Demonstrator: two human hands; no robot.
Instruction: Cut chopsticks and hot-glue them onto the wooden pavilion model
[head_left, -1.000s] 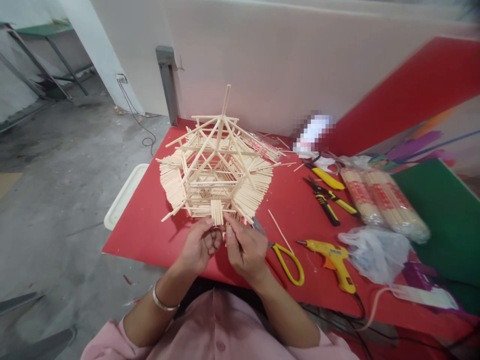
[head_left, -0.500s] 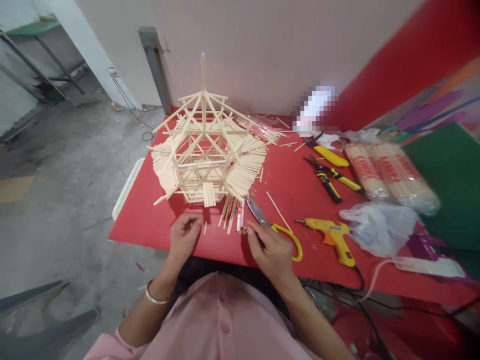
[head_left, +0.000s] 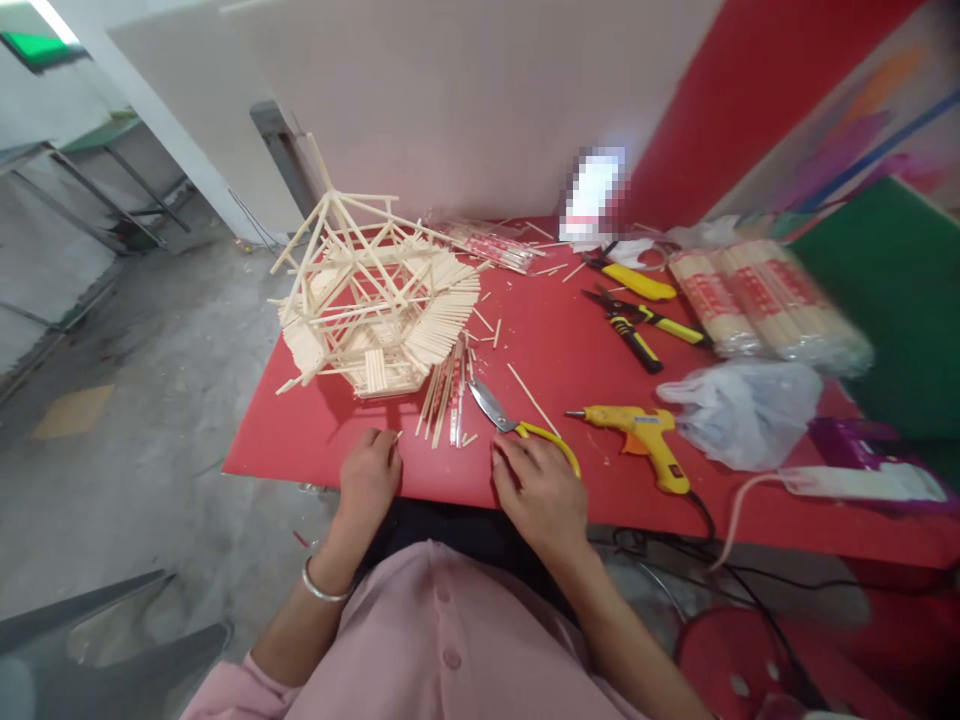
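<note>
My left hand is at the front edge of the red table, its fingers closed on a short wooden stick whose pale tip shows at the fingertips. My right hand rests at the same edge, fingers loosely bent and apart, with no object visible in them. Just beyond it are scissors with yellow handles, partly covered by that hand. Ahead of my left hand stands a pavilion-like model built of thin wooden sticks. Loose sticks and a clear wrapper lie between the model and the scissors.
On the right of the red table lie a yellow glue gun, pliers, a yellow-handled cutter, a plastic bag and wrapped stick bundles. A cable hangs over the front edge.
The view has turned to the right, so the model and tools appear farther left. The short stick that lay beside my left hand is now at its fingertips. My right hand has loosened slightly.
</note>
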